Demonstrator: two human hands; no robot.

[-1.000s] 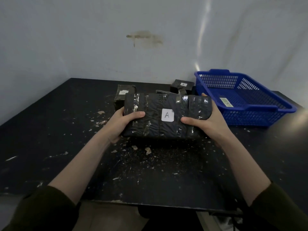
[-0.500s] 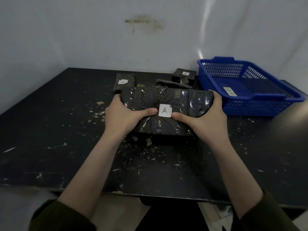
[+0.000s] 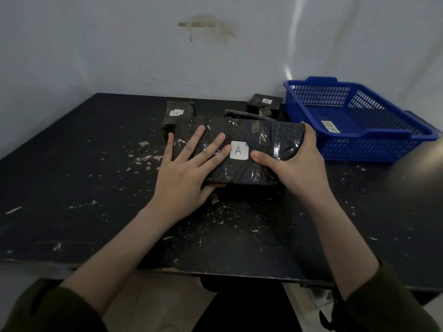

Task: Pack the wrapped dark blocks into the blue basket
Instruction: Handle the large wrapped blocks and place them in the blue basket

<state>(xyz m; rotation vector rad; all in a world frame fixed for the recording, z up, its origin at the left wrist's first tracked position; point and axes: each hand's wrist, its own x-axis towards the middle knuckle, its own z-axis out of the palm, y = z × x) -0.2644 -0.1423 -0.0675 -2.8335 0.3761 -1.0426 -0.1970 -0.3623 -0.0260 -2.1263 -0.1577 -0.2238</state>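
A large wrapped dark block (image 3: 254, 137) with a white label marked "A" (image 3: 238, 150) is held at the middle of the black table (image 3: 72, 188), just left of the blue basket (image 3: 359, 149) and outside it; whether its underside rests on the tabletop cannot be told. The left hand (image 3: 184, 173) is laid flat on the block's left part, fingers straight and spread, with the thumb seen at the near lower edge; the right hand (image 3: 299, 164) is clasped round the right end, thumb on top beside the label and fingers wrapped over the far corner. Behind the block, a smaller labelled block (image 3: 178, 113) is seen to the left, a flat wrapped piece (image 3: 242, 115) in the middle, and another labelled block (image 3: 263, 104) beside the basket; pale flakes are scattered over the table.
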